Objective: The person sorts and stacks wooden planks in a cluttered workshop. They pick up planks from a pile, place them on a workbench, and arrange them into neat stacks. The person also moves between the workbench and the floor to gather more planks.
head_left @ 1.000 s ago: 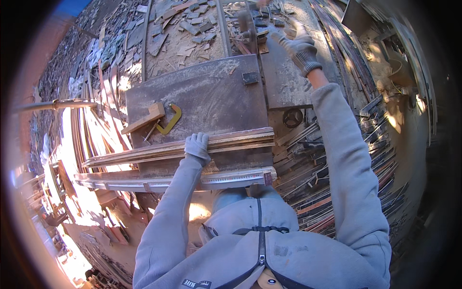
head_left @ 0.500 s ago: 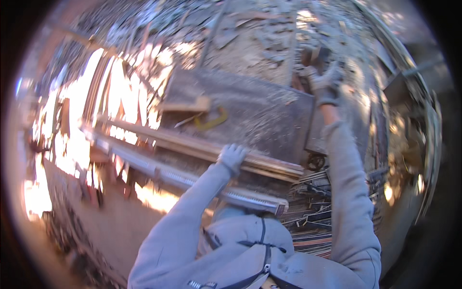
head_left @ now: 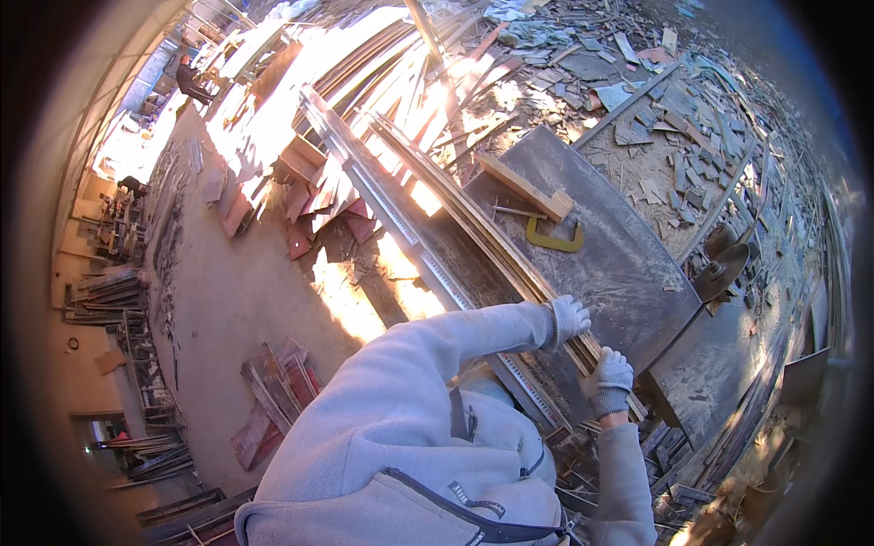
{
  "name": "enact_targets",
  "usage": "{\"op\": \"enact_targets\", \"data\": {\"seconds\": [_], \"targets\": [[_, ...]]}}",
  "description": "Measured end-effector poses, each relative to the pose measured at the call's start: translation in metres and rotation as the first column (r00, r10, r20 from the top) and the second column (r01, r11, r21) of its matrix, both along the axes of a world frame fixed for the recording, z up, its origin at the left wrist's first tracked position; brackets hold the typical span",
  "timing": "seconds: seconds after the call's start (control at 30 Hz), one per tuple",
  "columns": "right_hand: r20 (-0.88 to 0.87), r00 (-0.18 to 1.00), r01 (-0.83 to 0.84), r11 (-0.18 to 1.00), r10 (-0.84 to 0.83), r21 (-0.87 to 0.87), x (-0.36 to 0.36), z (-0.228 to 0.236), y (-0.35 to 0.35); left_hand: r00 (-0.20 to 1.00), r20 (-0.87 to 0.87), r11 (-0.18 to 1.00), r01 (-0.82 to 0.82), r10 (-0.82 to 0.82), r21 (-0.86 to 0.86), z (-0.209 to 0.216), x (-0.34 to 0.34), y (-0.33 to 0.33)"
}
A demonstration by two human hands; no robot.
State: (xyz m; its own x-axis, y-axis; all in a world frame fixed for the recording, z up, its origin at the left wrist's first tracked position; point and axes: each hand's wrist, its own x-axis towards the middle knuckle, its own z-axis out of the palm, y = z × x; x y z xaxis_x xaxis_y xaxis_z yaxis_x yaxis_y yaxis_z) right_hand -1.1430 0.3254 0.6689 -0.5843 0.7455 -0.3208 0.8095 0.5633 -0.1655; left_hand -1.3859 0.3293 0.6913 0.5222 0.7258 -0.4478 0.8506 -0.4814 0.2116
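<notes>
Both my hands wear pale work gloves. My left hand is closed over a stack of long, narrow wooden boards close to their near end. Just beyond it toward that end, my right hand is closed around the same boards. They lie along the near edge of a dark, dusty metal saw table. Parallel to them runs a metal rail with a measuring scale. On the table top sit a yellow C-shaped clamp and a wooden piece. The boards' undersides are hidden.
A round saw blade stands at the table's far right edge. Wood offcuts cover the ground beyond. Reddish boards lie on the floor at left. Another person is far off at upper left.
My right hand has come back from beside the saw blade and now grips the boards. My left hand stays on them. The view has swung to the left.
</notes>
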Motion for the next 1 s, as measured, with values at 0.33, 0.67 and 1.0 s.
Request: {"op": "enact_targets", "data": {"seconds": [0.33, 0.67, 1.0], "targets": [[0.148, 0.935, 0.350, 0.907, -0.323, -0.234, 0.136, 0.180, -0.108, -0.777, 0.490, -0.053, -0.552, 0.396, -0.832, -0.020, 0.040, -0.181], [0.044, 0.902, 0.421, 0.855, -0.429, -0.303, 0.138, 0.183, -0.251, -0.901, -0.366, 0.393, 0.431, 0.230, -0.812, -0.017, 0.031, -0.203], [-0.423, 0.771, 0.256, 0.840, -0.476, -0.478, -0.056, 0.084, -0.315, -0.830, 0.413, 0.599, -0.124, 0.375, -0.791, 0.160, -0.107, -0.230]]}}
